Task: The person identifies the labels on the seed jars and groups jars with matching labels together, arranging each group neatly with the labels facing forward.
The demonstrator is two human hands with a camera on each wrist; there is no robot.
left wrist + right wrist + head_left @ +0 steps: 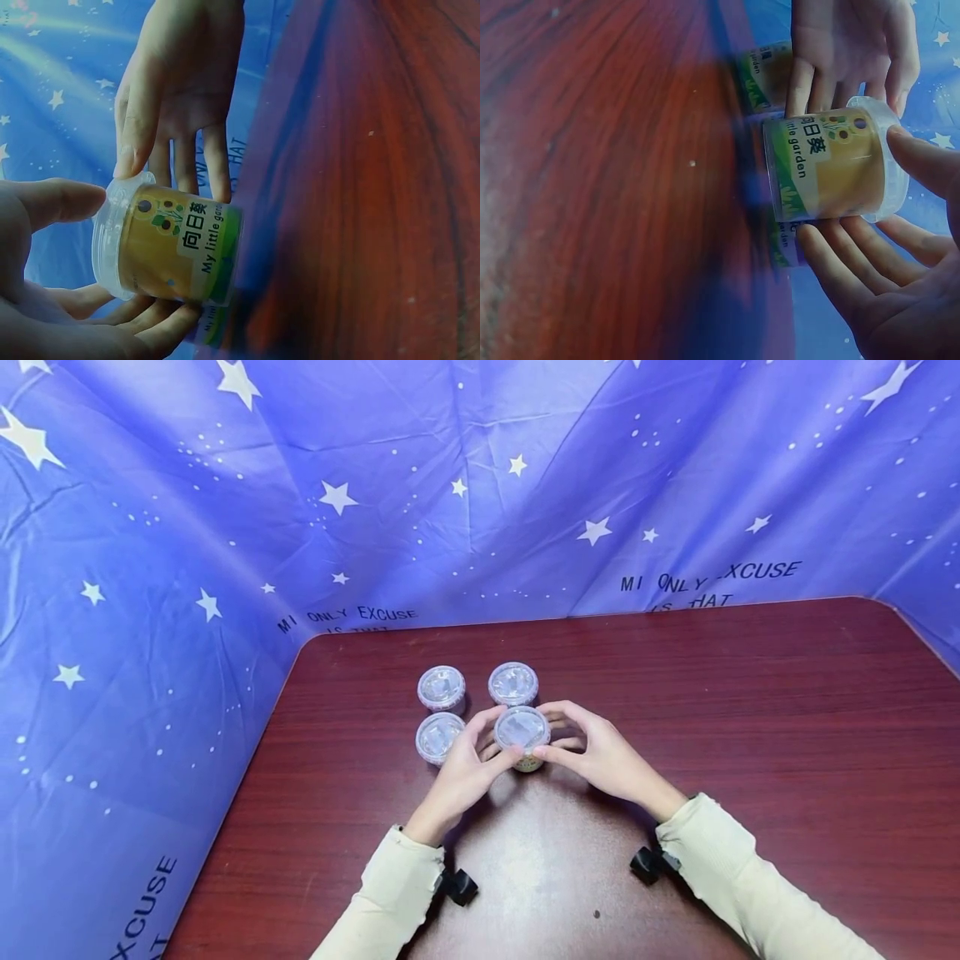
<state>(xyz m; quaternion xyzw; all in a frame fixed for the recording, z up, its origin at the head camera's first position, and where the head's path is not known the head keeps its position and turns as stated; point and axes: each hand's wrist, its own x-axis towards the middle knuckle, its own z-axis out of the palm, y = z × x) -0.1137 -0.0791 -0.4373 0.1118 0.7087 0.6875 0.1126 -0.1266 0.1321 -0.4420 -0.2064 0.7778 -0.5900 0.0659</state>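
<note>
Four small cups with clear lids stand in a square on the dark red table (750, 710). My two hands are cupped round the front right cup (522, 728), a yellow and green pot printed "My little garden" (176, 247) (829, 165). The left hand (493, 739) (90, 262) holds it with thumb and curled fingers at the lid rim. From the other side the right hand (553, 732) (885, 217) grips it in the same way. I cannot tell whether its base touches the table. The other cups (441, 687) (513, 683) (439, 737) stand untouched close by.
A blue cloth with white stars (150, 568) hangs close behind and to the left of the table. Two black clips (457, 887) (647, 864) show at my wrists. Bare tabletop stretches to the right and towards me.
</note>
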